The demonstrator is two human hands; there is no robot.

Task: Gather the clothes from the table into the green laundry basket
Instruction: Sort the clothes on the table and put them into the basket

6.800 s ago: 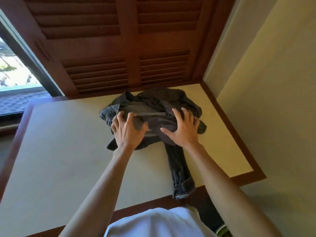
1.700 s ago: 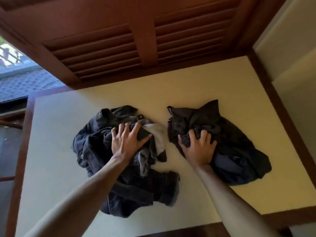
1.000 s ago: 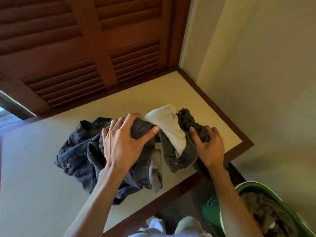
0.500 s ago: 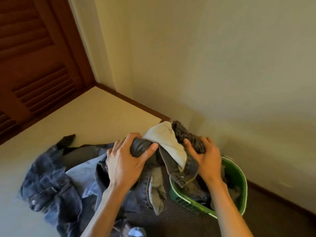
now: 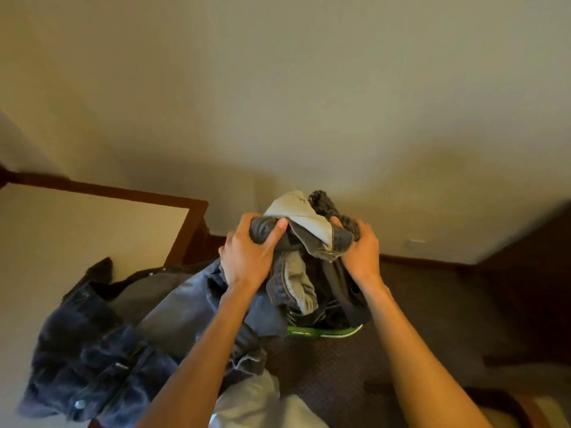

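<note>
Above the green basket [image 5: 321, 332], both hands [image 5: 304, 251] clamped on bundled dark clothes [image 5: 296, 273].

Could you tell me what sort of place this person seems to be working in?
Probably a room in a home or guest lodging: a plain cream wall, dark carpet, a wood-edged table, and a green laundry basket on the floor under the clothes both hands carry.

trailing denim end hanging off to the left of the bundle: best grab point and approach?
Judging by its pose, grip the thick seamed fold of the trailing denim, coming from the left side, below the left hand. That end sags low over the table, while both hands, the right hand too, clutch the bunched top over the green basket.
</note>
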